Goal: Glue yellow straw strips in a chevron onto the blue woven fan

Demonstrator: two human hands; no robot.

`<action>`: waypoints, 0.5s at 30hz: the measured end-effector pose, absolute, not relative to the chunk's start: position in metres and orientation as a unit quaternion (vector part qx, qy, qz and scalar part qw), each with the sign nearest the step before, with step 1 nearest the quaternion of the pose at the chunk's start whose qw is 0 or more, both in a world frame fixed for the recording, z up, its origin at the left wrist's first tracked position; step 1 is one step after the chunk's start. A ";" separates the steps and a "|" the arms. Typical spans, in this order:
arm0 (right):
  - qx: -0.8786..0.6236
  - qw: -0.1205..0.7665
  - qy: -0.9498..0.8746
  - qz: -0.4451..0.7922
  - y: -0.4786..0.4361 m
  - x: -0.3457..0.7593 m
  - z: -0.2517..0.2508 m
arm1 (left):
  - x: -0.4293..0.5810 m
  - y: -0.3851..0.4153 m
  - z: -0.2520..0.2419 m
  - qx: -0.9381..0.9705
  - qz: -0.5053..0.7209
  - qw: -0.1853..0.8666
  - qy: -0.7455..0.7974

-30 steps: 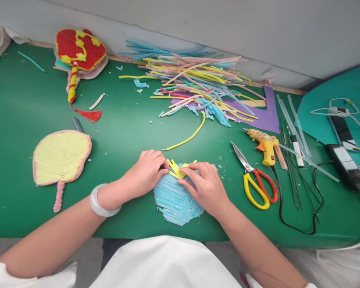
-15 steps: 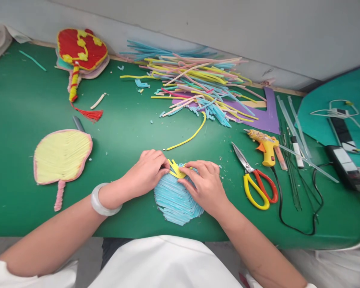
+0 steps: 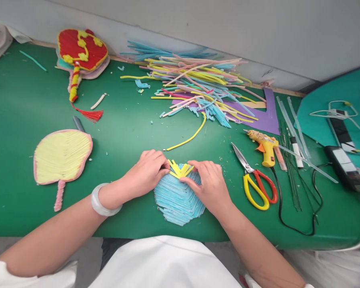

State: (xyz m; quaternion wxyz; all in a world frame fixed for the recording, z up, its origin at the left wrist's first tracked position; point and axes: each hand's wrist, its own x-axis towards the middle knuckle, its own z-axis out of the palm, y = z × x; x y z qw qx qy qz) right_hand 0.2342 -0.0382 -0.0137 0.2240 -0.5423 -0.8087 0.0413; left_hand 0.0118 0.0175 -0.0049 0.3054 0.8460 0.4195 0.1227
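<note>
Yellow on blue in the head view: short yellow strips (image 3: 180,170), fanned up from one low point, on the upper part of the blue panel (image 3: 177,204). Flat on the green table (image 3: 123,132), close to its near edge and between both hands. At the left end of the fan, left hand (image 3: 147,170) with thumb and forefinger drawn close together; whether pinching a strip end, the edge of the panel or both, cannot tell because of hidden contact. At the right side, right hand (image 3: 213,180) with thumb and forefinger parted, thumb by the low point, forefinger at the outer end of the rightmost strip.

Changed within the last half second: right fingertips now off the middle of the fan and out toward its right side; little visible shift in left hand or panel. Judged from this: no longer hiding the right half, thus leaving both sides in view and probably busy with how the strips lie. Firmly stuck or merely resting, cannot tell.

Farther back, a loose yellow strand (image 3: 192,138), untouched, below the pile of coloured strips (image 3: 195,76). To the right, scissors (image 3: 250,169) near the glue gun (image 3: 267,150); to the left, a pink-rimmed fan (image 3: 61,156).
</note>
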 end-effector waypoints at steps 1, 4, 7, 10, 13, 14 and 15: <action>-0.542 0.226 -0.808 0.045 -0.038 0.234 -0.014 | 0.012 0.017 -0.005 0.847 0.121 0.304 0.420; -0.534 0.241 -0.809 0.057 -0.037 0.234 -0.015 | 0.012 0.017 -0.005 0.847 0.117 0.302 0.421; -0.528 0.258 -0.806 0.070 -0.038 0.233 -0.016 | 0.012 0.017 -0.005 0.846 0.120 0.305 0.421; -0.533 0.269 -0.799 0.071 -0.038 0.233 -0.015 | 0.012 0.018 -0.005 0.845 0.125 0.306 0.419; -0.553 0.260 -0.791 0.045 -0.038 0.235 -0.015 | 0.012 0.018 -0.005 0.845 0.123 0.307 0.420; -0.563 0.255 -0.785 0.034 -0.038 0.236 -0.016 | 0.012 0.018 -0.005 0.845 0.122 0.307 0.421; -0.573 0.252 -0.779 0.027 -0.038 0.237 -0.016 | 0.012 0.018 -0.005 0.845 0.120 0.307 0.422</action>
